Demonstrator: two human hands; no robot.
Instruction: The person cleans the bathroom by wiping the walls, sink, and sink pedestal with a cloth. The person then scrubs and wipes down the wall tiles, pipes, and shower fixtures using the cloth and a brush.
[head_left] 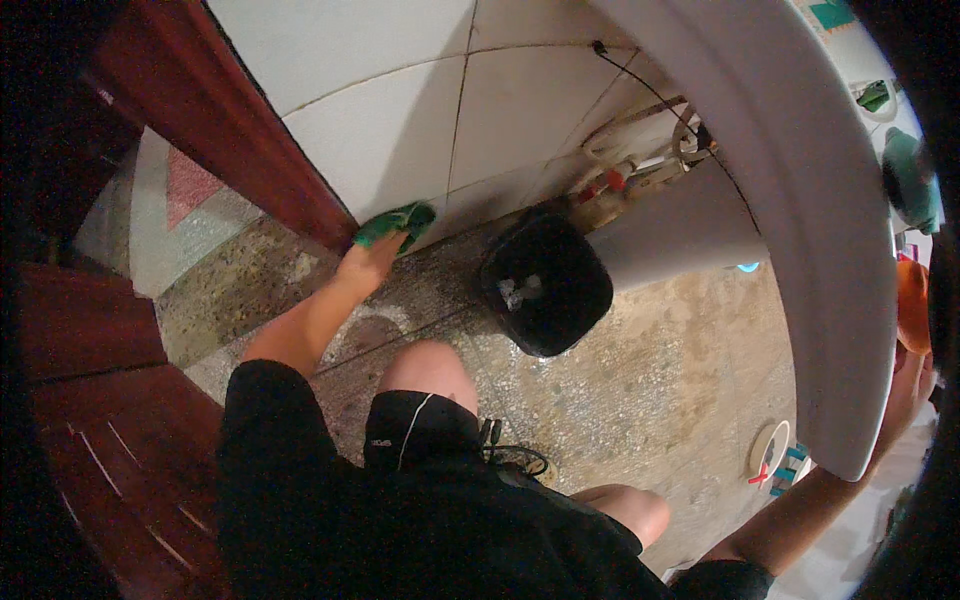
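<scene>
The crumpled green cleaning cloth (396, 223) sits bunched against the lowest white wall tile (380, 140), just beside the dark red wooden door frame (250, 140). The left hand (368, 262) presses it flat, fingers closed over it. Firm, overlapping strokes along the tile's base would suit. The right hand (905, 395), away from that frame, grips the white basin rim (850, 330); finger spread unclear.

A home bathroom: white wall tiles (400, 130) are lining the wall behind a pedestal washbasin (800, 200), with a black bin (545, 285) sitting beside its pedestal.
</scene>
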